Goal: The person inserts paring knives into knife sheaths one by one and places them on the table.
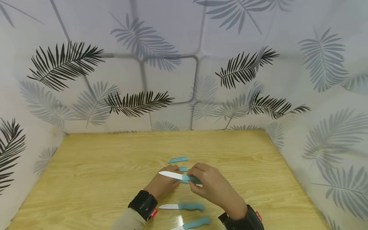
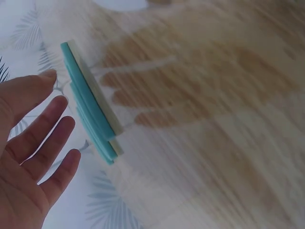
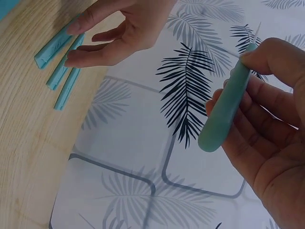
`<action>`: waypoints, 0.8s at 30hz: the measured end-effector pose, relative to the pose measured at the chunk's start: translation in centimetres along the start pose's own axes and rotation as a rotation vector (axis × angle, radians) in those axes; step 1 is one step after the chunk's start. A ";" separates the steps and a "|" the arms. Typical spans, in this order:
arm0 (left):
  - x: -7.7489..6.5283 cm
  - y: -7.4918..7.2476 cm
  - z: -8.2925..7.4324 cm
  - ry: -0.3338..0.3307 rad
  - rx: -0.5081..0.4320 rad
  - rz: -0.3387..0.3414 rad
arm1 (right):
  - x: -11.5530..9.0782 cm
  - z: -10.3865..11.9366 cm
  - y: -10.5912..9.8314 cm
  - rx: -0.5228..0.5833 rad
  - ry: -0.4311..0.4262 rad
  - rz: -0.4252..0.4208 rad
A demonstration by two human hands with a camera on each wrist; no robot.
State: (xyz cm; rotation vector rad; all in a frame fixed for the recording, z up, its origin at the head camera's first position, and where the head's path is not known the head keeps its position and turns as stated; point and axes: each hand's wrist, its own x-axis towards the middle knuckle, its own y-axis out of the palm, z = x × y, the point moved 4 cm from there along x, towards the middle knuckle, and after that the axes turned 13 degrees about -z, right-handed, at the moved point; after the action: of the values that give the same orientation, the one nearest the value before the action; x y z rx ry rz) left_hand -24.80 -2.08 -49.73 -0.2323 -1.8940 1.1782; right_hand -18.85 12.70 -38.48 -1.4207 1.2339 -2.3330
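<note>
My right hand (image 1: 214,185) grips a small paring knife (image 3: 225,107) by its teal handle, thumb along the top. In the head view the knife's white blade (image 1: 170,174) points left, passing over my left hand (image 1: 163,183). That left hand holds nothing; in the left wrist view its fingers (image 2: 55,138) are loosely spread beside the teal blade sheaths (image 2: 90,100). Three sheaths lie side by side in the right wrist view, the widest sheath (image 3: 55,47) nearest the left thumb. From the head, the farthest sheath (image 1: 178,159) shows fully, while the others are partly covered by my hands.
Nearer to me on the wooden table (image 1: 95,166) lie two more teal-handled knives, one knife (image 1: 191,206) behind the other knife (image 1: 196,223), whose blade is cut off by the frame edge. A leaf-patterned cloth (image 1: 178,80) rises behind and beside the table.
</note>
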 end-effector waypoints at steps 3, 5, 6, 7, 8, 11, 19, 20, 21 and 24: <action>-0.2 0.5 0.0 -0.049 -0.027 0.042 | -0.2 0.0 0.0 0.017 0.004 -0.004; -0.4 0.7 0.0 -0.074 -0.042 0.061 | -0.4 0.0 0.0 0.026 0.006 -0.004; -0.5 0.7 -0.1 -0.078 -0.044 0.065 | -0.5 0.0 0.0 0.030 0.007 -0.006; -0.5 0.8 -0.1 -0.081 -0.047 0.067 | -0.6 0.0 -0.1 0.032 0.006 -0.008; -0.5 0.9 -0.1 -0.078 -0.051 0.067 | -0.6 0.0 -0.1 0.033 0.004 -0.012; -0.5 1.0 -0.1 -0.068 -0.062 0.068 | -0.7 0.0 -0.2 0.038 -0.008 -0.029; 0.1 1.3 0.1 -0.015 -0.036 0.054 | -0.9 -0.3 -0.4 0.037 -0.015 -0.048; 0.1 1.4 0.1 -0.009 -0.036 0.050 | -1.0 -0.3 -0.4 0.037 -0.013 -0.046; 0.2 1.4 0.2 -0.006 -0.035 0.047 | -1.0 -0.4 -0.4 0.038 -0.010 -0.045; 0.3 1.7 0.2 0.004 -0.027 0.047 | -1.3 -0.5 -0.4 0.040 -0.008 -0.038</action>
State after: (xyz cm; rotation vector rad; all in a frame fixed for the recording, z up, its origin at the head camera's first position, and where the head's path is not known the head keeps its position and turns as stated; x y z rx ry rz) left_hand -25.62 -1.08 -50.95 -0.2951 -1.9110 1.1838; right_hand -18.44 13.85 -39.15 -1.4521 1.1621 -2.3604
